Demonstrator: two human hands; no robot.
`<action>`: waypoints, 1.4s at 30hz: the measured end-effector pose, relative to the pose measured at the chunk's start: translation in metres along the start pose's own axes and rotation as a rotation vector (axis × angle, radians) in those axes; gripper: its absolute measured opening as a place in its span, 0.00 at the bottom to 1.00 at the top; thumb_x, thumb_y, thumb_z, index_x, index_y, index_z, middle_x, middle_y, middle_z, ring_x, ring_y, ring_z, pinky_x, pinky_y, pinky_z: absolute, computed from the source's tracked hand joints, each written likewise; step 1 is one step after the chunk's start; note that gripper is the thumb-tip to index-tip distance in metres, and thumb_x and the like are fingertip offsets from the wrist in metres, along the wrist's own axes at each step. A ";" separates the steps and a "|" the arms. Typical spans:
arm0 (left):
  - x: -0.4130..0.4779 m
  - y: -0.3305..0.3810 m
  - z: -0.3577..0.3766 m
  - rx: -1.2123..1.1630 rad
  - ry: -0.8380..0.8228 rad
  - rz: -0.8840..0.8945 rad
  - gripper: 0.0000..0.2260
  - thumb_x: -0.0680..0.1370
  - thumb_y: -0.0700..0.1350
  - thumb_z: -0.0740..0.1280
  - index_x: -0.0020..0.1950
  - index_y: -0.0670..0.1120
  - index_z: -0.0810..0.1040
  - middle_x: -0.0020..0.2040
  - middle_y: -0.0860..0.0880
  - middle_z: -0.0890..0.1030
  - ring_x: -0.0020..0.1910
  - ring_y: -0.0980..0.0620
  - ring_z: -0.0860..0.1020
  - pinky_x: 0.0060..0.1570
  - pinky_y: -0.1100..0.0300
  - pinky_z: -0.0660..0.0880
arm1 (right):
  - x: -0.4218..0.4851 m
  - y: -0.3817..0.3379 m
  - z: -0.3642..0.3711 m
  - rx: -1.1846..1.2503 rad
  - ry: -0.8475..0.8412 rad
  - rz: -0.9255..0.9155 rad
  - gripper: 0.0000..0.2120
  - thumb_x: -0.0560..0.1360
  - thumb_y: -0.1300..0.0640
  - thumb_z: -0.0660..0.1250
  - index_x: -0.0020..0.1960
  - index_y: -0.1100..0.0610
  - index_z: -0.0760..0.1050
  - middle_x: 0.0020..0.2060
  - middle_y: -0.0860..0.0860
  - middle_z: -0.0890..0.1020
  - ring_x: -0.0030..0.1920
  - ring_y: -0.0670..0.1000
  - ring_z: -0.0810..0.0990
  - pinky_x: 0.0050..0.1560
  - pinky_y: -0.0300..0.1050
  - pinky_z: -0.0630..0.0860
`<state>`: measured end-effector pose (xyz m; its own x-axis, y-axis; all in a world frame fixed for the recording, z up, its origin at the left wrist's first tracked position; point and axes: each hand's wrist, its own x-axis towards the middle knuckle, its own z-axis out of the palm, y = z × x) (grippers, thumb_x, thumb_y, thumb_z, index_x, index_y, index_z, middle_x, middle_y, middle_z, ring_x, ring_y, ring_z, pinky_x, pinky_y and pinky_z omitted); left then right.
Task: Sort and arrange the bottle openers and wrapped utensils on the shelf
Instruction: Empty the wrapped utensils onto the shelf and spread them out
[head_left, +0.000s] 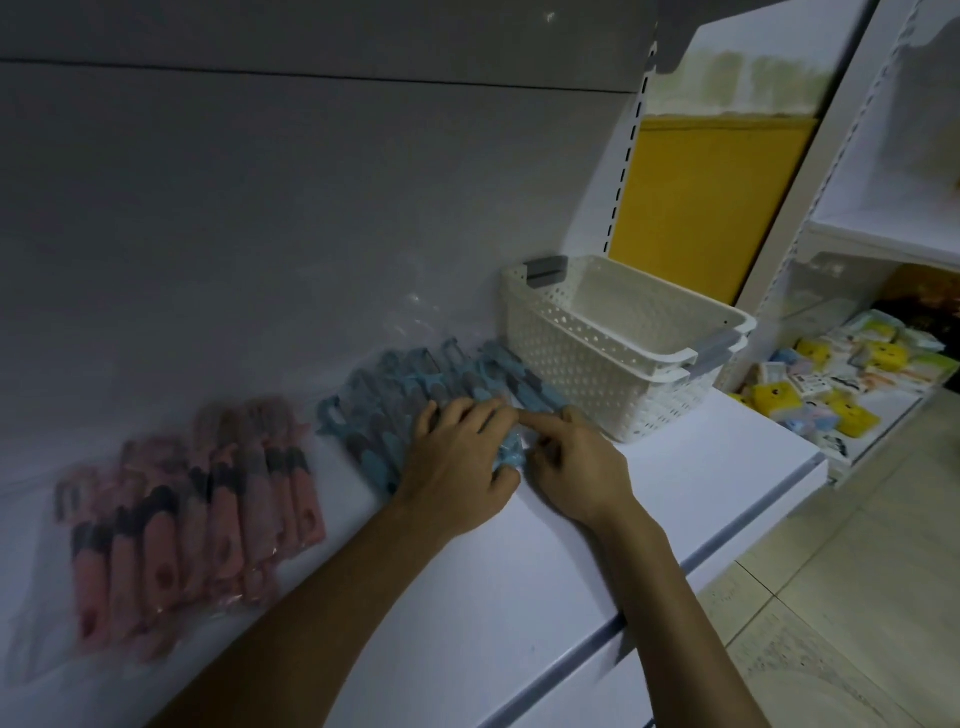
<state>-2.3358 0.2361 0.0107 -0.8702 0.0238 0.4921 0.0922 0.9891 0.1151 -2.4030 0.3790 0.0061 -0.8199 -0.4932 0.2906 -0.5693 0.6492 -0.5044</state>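
**Shelf stock: blue group being tidied**

The white shelf (571, 582) is carrying two colour groups, both in clear wrappers.

The pink bottle openers (208, 519) are lying near the front left in an overlapping row, apparently already sorted.

The left hand (457, 467) is pressing on the blue bottle openers (395, 400) with its fingers spread fairly straight.

The right hand (576, 467) is touching the same pile with a straight forefinger. Its other fingers are curling under, and I cannot tell whether they are pinching a wrapper.

The blue pile is fanning loosely toward the back wall and probably needs more straightening.

Two stacked white baskets (623, 358) are standing just beside it, with nothing showing inside the top one.
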 end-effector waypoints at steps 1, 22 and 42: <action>-0.001 -0.001 0.000 -0.008 0.019 -0.002 0.23 0.67 0.48 0.65 0.61 0.43 0.77 0.59 0.45 0.79 0.55 0.44 0.77 0.54 0.46 0.73 | 0.000 0.000 0.000 0.004 -0.018 -0.016 0.23 0.75 0.58 0.62 0.66 0.39 0.71 0.43 0.45 0.71 0.41 0.47 0.72 0.34 0.38 0.62; 0.014 -0.006 0.011 -0.020 -0.149 0.051 0.21 0.77 0.53 0.61 0.69 0.49 0.68 0.70 0.51 0.68 0.69 0.50 0.65 0.70 0.47 0.55 | -0.008 -0.015 0.000 -0.223 0.345 0.321 0.13 0.75 0.52 0.63 0.53 0.60 0.77 0.50 0.57 0.78 0.48 0.58 0.76 0.43 0.48 0.73; -0.029 -0.020 -0.003 0.225 -0.195 -0.347 0.44 0.65 0.77 0.45 0.76 0.58 0.45 0.78 0.49 0.42 0.75 0.37 0.44 0.68 0.33 0.46 | -0.007 -0.014 0.007 -0.215 0.159 -0.150 0.15 0.72 0.60 0.65 0.57 0.52 0.80 0.54 0.49 0.82 0.54 0.56 0.78 0.52 0.46 0.64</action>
<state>-2.3108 0.2154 -0.0037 -0.9081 -0.3086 0.2830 -0.3092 0.9500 0.0436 -2.3889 0.3688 0.0054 -0.7150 -0.5069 0.4815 -0.6707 0.6917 -0.2678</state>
